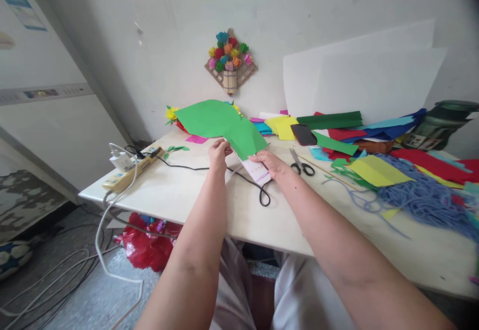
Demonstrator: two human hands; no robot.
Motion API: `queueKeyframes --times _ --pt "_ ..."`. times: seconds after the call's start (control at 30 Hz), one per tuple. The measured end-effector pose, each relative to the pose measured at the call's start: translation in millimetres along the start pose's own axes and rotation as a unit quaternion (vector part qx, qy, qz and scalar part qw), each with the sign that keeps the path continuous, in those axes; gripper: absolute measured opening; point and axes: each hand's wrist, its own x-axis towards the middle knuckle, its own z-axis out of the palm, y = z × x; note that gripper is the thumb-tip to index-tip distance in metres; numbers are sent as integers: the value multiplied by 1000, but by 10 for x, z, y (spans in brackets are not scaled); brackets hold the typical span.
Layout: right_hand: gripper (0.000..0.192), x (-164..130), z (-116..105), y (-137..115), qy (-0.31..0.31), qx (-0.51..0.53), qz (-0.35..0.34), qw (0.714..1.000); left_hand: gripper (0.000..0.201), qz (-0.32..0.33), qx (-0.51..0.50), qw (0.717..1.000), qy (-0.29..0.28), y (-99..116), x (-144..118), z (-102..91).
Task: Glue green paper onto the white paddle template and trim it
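Observation:
A large curved sheet of green paper (220,123) is lifted above the white table (179,195). My left hand (219,153) pinches its near left edge. My right hand (270,163) grips its near right corner together with a small white card with pink lines (257,170). Black-handled scissors (302,164) lie just right of my right hand. A black cable (239,178) runs across the table under my hands.
Coloured paper sheets (333,130), a dark phone (303,134), a yellow sheet (376,170) and blue yarn (422,195) cover the table's right side. A power strip (130,168) lies at the left edge. A paper flower decoration (230,61) hangs on the wall. A red bag (149,245) sits on the floor.

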Motion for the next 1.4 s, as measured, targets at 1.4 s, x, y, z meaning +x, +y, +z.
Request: queueKeyframes --times 1.4 --pt "17 -35 45 5 -1 -62 13 998 23 18 -59 997 40 -41 105 -103"
